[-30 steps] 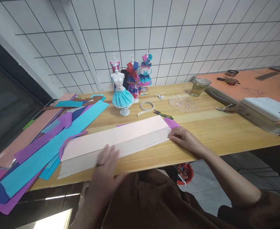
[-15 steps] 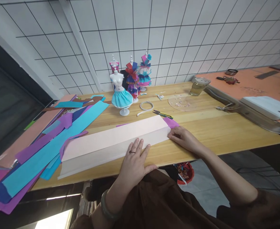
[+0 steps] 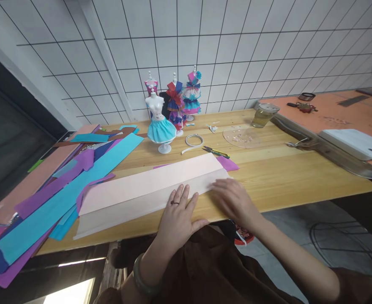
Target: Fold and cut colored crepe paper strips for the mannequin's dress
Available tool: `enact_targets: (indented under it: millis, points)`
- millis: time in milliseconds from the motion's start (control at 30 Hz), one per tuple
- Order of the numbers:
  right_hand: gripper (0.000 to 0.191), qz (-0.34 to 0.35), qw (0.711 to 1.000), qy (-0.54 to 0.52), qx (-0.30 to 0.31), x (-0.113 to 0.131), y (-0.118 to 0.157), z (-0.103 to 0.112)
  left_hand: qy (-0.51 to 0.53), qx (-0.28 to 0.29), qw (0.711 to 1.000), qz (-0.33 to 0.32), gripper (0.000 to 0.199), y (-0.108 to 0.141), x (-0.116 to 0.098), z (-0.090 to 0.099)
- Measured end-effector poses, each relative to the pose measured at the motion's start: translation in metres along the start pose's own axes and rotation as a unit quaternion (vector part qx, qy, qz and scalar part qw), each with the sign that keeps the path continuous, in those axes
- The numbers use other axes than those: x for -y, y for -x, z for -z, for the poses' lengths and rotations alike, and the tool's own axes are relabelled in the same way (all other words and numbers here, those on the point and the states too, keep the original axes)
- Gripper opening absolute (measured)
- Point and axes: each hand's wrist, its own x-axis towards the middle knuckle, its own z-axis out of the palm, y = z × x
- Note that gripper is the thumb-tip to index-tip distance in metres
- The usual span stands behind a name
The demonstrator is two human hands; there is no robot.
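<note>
A long pale pink strip (image 3: 154,181) that looks like crepe paper lies slantwise on the table, with a whitish translucent strip (image 3: 119,217) along its near side. My left hand (image 3: 178,215) rests flat on the near edge of the whitish strip, fingers spread, a ring on one finger. Over the right end of that strip is my right hand (image 3: 235,200), its fingers stretched leftward and slightly blurred; nothing shows in them. Purple paper (image 3: 228,163) sticks out from beneath the pink strip's far right corner.
Blue, purple and brown paper strips (image 3: 78,181) pile up at left. A small dress form (image 3: 161,128) in a turquoise skirt stands before several decorated ones. Yellow-black thread snips (image 3: 217,152), a white coil (image 3: 194,140), a clear plate (image 3: 241,137) and a lidded cup (image 3: 264,115) sit farther back.
My right hand has left the paper's right corner and moved left and toward me, over the near edge. My left hand stays in place on the paper.
</note>
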Motion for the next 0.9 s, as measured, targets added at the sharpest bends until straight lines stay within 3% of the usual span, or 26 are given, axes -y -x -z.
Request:
enact_targets:
  millis: [100, 200, 633, 900]
  points:
    - [0.046, 0.059, 0.996, -0.023, 0.067, 0.028, 0.002, -0.008, 0.009, 0.003, 1.000, 0.003, 0.071, 0.000, -0.001, 0.001]
    - [0.054, 0.057, 0.993, -0.013, 0.107, 0.036, 0.003, -0.012, 0.012, 0.002, 1.000, 0.007, 0.071, 0.000, -0.001, 0.002]
    - [0.061, -0.021, 0.983, 0.067, 0.173, -0.013, 0.023, 0.010, 0.014, -0.005, 1.000, 0.004, 0.069, 0.000, -0.001, 0.002]
    - [0.064, -0.102, 0.978, 0.101, 0.152, -0.028, 0.039, 0.010, 0.011, 0.000, 1.000, 0.009, 0.069, 0.000, -0.001, 0.002]
